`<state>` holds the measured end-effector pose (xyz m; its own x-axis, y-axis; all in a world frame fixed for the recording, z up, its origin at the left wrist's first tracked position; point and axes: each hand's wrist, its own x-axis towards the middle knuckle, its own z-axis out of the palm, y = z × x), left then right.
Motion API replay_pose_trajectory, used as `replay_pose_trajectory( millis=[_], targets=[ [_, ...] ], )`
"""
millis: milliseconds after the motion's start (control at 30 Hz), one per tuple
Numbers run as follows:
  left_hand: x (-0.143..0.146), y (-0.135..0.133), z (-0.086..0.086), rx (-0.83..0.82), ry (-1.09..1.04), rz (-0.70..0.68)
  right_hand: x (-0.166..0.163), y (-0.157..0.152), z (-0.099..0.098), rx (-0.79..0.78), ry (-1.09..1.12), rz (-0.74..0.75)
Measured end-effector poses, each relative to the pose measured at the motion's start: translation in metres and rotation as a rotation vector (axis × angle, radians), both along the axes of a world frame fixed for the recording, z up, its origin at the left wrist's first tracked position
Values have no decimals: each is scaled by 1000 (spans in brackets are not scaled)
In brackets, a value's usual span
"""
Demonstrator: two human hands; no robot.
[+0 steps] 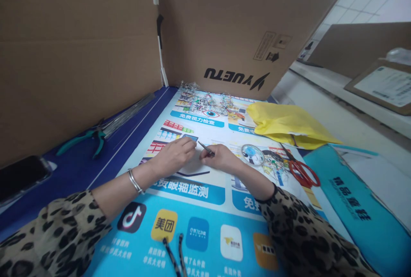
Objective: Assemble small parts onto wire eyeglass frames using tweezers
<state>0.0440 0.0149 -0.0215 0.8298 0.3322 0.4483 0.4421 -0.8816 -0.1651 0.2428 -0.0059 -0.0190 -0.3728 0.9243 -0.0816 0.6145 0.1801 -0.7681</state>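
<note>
My left hand (175, 155) rests on the printed poster (195, 191), its fingers curled and pressed together near a small blue card (190, 138). A silver bangle (135, 181) sits on that wrist. Just to its right, my right hand (218, 157) pinches a thin dark metal tool (205, 148) that points up and left toward the left fingertips. Whether the left fingers hold anything is too small to tell. Both forearms wear leopard-print sleeves.
Teal-handled pliers (91, 138) and a bundle of metal wires (128, 112) lie left on the blue surface, beside a phone (21, 176). Right: yellow bag (285, 123), round clear container (253, 153), red-handled scissors (303, 172), teal bag (362, 212). Cardboard walls (80, 50) stand behind.
</note>
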Motion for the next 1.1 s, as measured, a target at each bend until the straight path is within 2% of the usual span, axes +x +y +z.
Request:
replay_pose_trajectory(
  millis=[300, 633, 900, 1100],
  targets=[
    [-1, -2, 0, 63, 85, 75, -1, -1, 2, 36, -54, -11],
    [-2, -3, -1, 14, 54, 110, -1, -1, 1, 38, -17, -39],
    [2, -1, -10, -125, -127, 203, 0, 3, -5, 56, 88, -125],
    [7, 2, -8, -421, -367, 270, -3, 3, -10, 48, 200, -207]
  ],
)
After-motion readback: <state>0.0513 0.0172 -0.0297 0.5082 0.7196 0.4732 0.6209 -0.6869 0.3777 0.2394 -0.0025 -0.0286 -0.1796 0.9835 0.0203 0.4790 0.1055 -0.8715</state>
